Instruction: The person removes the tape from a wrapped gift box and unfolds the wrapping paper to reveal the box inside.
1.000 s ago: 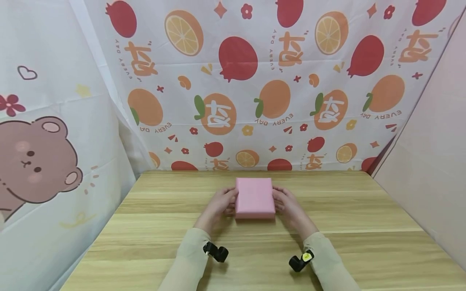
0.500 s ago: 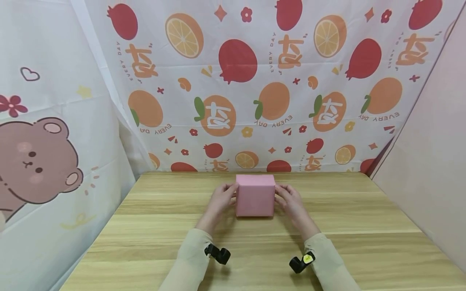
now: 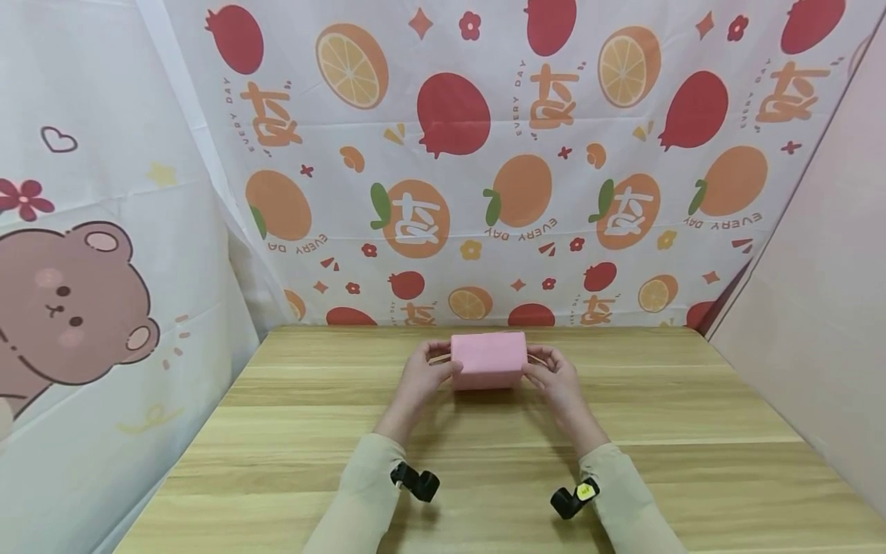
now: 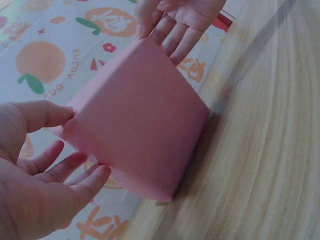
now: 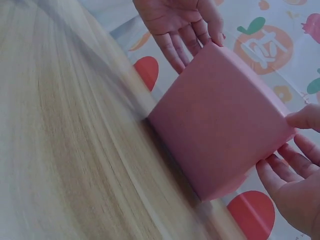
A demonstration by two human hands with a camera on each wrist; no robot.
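A plain pink box point(image 3: 488, 355) stands near the back of the wooden table, held from both sides. My left hand point(image 3: 422, 375) grips its left end, the thumb at the upper near corner and the other fingers along the side. At the opposite end my right hand point(image 3: 557, 377) holds it the same way, thumb toward me. A broad flat face of the box point(image 4: 142, 117) fills the middle of the left wrist view, its lower edge right at the tabletop. In the right wrist view the same box point(image 5: 217, 122) shows both thumbs at its upper corners.
The wooden table point(image 3: 484, 477) ends at a hanging fruit-print cloth point(image 3: 332, 208) just behind the box. A bear-print cloth point(image 3: 180, 269) hangs at the left, and a pale plain wall point(image 3: 817, 308) stands at the right.
The box has turned between my hands, from showing a large face upward to a narrower one with a thin darker front. Both hands have shifted their fingers along its sides.
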